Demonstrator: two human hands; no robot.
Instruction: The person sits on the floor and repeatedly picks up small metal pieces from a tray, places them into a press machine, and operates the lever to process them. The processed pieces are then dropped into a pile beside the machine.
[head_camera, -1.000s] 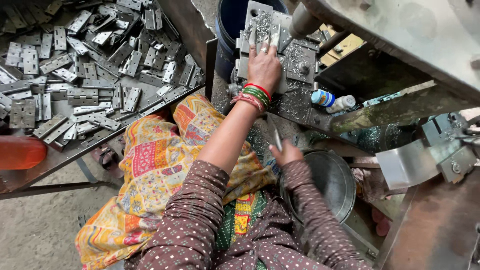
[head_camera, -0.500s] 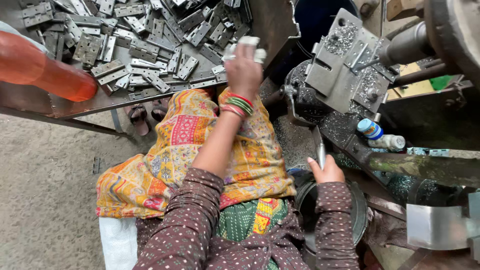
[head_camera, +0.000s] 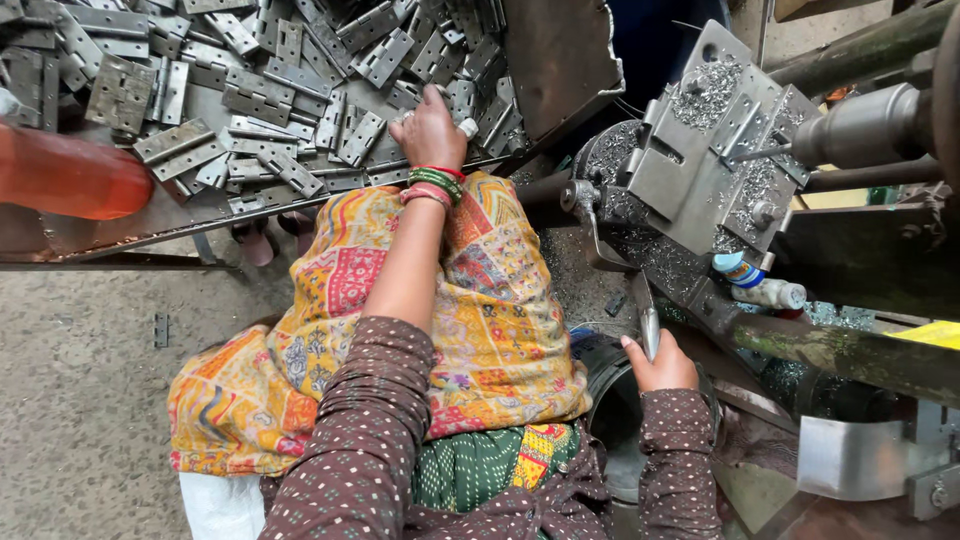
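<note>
Head view, steeply downward, close.
</note>
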